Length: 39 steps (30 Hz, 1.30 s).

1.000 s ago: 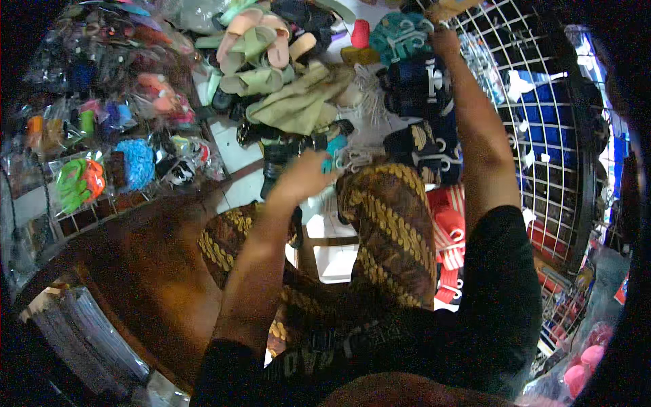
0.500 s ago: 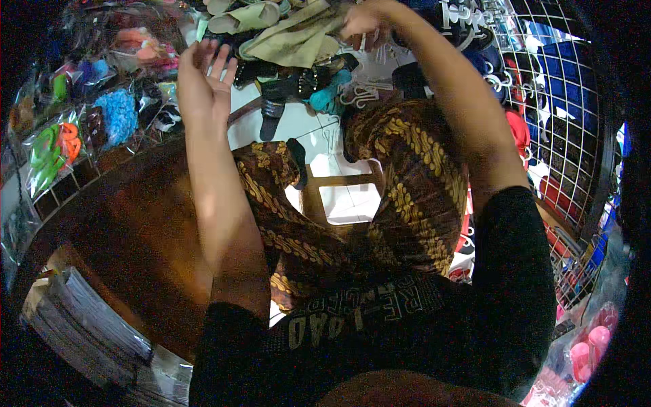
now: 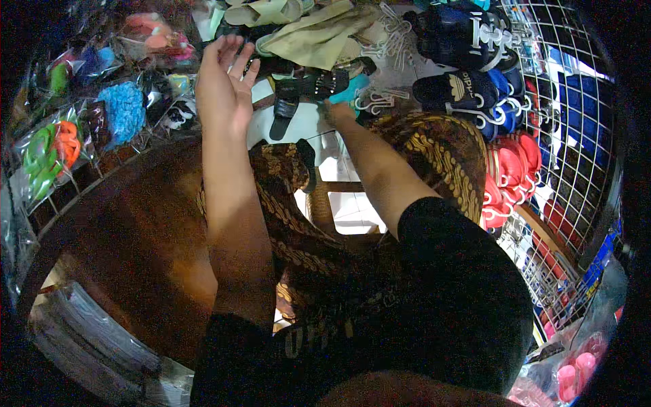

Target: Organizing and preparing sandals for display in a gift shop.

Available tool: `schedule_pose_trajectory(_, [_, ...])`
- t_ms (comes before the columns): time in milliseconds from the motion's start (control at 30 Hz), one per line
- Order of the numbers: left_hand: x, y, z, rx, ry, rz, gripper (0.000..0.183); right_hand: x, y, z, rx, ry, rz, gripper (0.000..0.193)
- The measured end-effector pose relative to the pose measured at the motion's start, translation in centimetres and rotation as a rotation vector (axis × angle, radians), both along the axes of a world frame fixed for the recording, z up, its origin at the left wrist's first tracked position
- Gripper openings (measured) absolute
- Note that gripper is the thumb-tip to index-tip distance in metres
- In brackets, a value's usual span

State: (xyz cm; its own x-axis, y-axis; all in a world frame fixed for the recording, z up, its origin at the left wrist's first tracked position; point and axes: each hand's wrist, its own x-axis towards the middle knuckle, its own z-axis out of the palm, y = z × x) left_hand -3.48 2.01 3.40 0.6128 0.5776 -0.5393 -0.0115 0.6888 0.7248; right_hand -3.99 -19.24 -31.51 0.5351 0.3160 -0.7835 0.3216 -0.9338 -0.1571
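Note:
My left hand (image 3: 222,87) is raised with its palm open and fingers spread, holding nothing, above a heap of sandals on the white tiled floor. My right hand (image 3: 337,112) reaches down into the heap. Its fingertips are at a teal sandal (image 3: 354,87), and the grip itself is hidden. A black strapped sandal (image 3: 285,108) lies between the two hands. Olive and beige sandals (image 3: 315,34) are piled just beyond. My knees in brown patterned cloth (image 3: 441,152) frame the floor below.
White plastic hangers (image 3: 386,41) lie by the pile. Dark blue slides (image 3: 461,34) and red sandals (image 3: 508,176) hang on a wire grid rack (image 3: 583,136) at right. Bagged colourful items (image 3: 51,149) sit at left above a brown wooden counter (image 3: 135,230).
My right hand dropped from high near the rack down to the teal sandal in the heap. My left hand lifted off the pile and turned palm open.

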Motion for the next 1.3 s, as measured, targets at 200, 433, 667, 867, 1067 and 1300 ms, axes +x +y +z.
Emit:
schedule_pose_trajectory(200, [-0.4,0.2,-0.4,0.068,0.044,-0.031,0.023,3.9,-5.5,-4.5,0.002,-0.355,-0.184,0.024])
schedule_pose_trajectory(433, [-0.5,-0.7,-1.2,0.197,0.060,-0.225,0.030,14.3,-9.9,1.9,0.384,0.390,-0.713,0.040])
schedule_pose_trajectory(667, [-1.7,-2.2,0.5,0.638,0.256,-0.620,0.057,18.1,-6.9,28.7,0.486,0.125,0.445,0.069])
schedule_pose_trajectory(867, [-3.4,-4.0,2.2,-0.287,-0.113,-1.031,0.093,13.2,-9.4,45.2,1.044,0.342,0.286,0.053])
schedule_pose_trajectory(1067, [-5.7,-8.0,1.8,-0.510,-0.734,-1.232,0.078,6.3,-7.4,46.8,1.000,-0.398,-0.247,0.038])
schedule_pose_trajectory(1300, [-4.3,-4.6,1.0,-0.256,-0.352,-0.404,0.058,-7.2,-10.2,53.3,1.828,1.195,-0.573,0.036])
